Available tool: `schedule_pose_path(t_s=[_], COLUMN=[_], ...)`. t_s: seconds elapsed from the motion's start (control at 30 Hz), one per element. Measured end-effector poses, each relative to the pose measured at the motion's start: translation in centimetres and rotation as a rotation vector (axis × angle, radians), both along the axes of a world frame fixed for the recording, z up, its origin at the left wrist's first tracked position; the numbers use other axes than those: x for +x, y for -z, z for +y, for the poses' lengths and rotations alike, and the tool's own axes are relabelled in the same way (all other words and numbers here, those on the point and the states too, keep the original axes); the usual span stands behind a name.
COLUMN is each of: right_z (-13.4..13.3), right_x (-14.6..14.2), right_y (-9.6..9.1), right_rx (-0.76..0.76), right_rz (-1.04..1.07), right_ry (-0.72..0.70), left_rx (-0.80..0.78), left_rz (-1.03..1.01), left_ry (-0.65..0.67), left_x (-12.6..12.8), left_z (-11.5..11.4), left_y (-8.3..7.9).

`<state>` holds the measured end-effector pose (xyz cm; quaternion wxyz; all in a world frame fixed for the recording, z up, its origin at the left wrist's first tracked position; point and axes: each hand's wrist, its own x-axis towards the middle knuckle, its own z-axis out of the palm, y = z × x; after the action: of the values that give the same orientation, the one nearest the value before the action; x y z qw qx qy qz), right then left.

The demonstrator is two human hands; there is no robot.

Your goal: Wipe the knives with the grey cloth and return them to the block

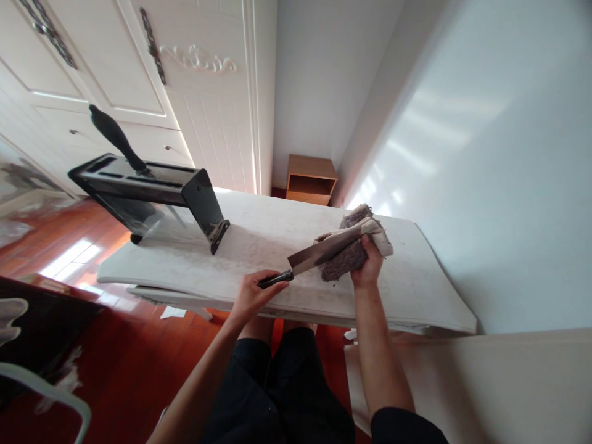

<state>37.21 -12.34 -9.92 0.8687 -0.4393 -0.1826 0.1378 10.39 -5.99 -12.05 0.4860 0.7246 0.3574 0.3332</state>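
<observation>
Center frame: left hand (255,293) grip closed round knife (311,256) handle; right hand (369,265) grip closed on bunched cloth (343,263) against blade, likely padding fingers. Left of frame: knife block (169,192) on table (272,231), slots up, probably for access.

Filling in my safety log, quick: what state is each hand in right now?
Left hand: closed, holding the knife by its handle.
Right hand: closed, holding the bunched cloth against the knife.

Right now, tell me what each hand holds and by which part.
Left hand: the knife, by its black handle. Right hand: the grey-brown cloth, by its near right side.
</observation>
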Motion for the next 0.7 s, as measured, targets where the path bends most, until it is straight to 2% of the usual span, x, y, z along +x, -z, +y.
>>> schedule_pose_path(t_s=[0.1,0.3,0.53,0.7], right_z=[-0.3,-1.0,-1.6,-1.4], right_x=[-0.1,0.9,1.2,1.0], right_y=[-0.1,0.8,0.8,0.6], right_rx=[-0.092,-0.217,-0.231,-0.239], right_rz=[-0.167,-0.426,-0.495,-0.442], right_ry=[0.128,0.159,0.144,0.129], left_rx=[0.034,0.104,0.048,0.014], left_rz=[0.030,0.028,0.024,0.001], left_ry=[-0.020,-0.003,0.037,-0.011], left_x=[-0.3,-0.2,-0.1,-0.1], left_z=[0.1,0.0,0.0,-0.3], left_y=[0.1,0.4,0.3,-0.3])
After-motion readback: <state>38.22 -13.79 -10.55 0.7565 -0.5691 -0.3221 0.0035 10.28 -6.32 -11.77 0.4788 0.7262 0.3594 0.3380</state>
